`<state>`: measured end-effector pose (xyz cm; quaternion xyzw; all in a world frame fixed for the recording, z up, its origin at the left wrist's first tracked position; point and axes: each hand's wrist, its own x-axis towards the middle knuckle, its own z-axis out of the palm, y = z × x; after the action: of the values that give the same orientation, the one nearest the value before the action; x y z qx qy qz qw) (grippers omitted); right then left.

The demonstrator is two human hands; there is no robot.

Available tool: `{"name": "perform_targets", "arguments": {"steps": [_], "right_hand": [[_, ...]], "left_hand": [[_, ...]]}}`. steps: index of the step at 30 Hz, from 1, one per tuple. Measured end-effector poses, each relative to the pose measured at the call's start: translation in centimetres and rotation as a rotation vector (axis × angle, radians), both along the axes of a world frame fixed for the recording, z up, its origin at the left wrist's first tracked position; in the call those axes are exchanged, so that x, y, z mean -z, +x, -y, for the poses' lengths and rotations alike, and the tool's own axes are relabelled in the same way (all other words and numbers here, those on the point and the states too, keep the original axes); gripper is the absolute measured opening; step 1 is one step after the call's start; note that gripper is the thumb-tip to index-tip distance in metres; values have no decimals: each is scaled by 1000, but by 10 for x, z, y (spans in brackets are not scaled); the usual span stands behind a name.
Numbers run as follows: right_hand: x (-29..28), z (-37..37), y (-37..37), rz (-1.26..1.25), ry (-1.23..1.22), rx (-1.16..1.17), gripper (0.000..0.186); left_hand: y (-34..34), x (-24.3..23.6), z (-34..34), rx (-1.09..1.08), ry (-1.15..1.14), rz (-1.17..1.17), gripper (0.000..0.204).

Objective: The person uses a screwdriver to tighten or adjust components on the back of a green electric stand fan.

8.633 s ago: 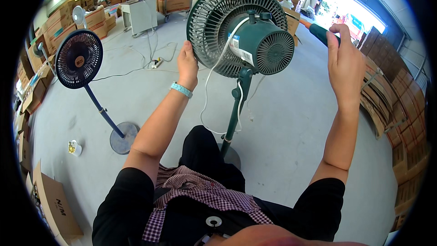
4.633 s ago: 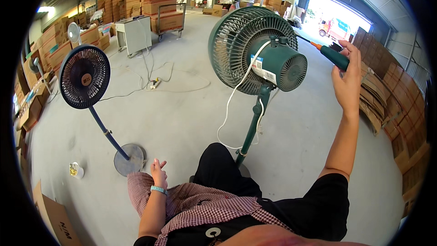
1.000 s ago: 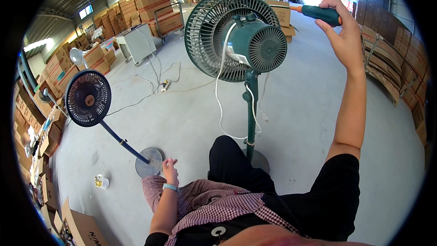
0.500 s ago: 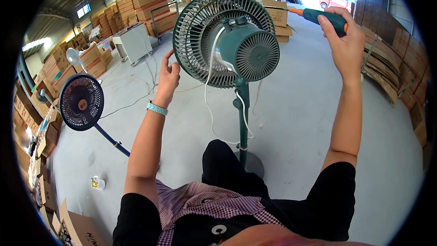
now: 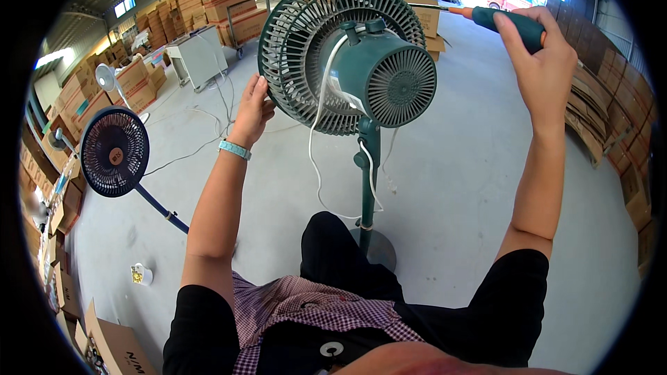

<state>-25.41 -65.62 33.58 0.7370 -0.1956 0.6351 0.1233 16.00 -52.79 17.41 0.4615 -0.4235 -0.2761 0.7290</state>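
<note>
Two standing fans are on the concrete floor: a green fan (image 5: 347,55) directly in front of the person and a dark blue fan (image 5: 114,153) off to the left. One screwdriver (image 5: 504,22) is in view, with a green handle. The right hand (image 5: 545,62) closes its grip around that handle, held high beside the green fan's cage. The left hand (image 5: 251,111) rests with loosely curled fingers on the cage's left rim.

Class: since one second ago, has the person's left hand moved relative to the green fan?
Yes. The left hand rose from the lap to the green fan, touching its grille's left rim.
</note>
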Motion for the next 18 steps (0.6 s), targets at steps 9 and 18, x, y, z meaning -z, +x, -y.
{"name": "perform_targets", "arguments": {"steps": [9, 18], "right_hand": [[-2, -3, 3, -90, -94, -90, 25], [-9, 25, -16, -418, -123, -363, 20]], "left_hand": [[-8, -1, 5, -33, -66, 24, 30], [1, 7, 5, -16, -125, 77, 42]]}}
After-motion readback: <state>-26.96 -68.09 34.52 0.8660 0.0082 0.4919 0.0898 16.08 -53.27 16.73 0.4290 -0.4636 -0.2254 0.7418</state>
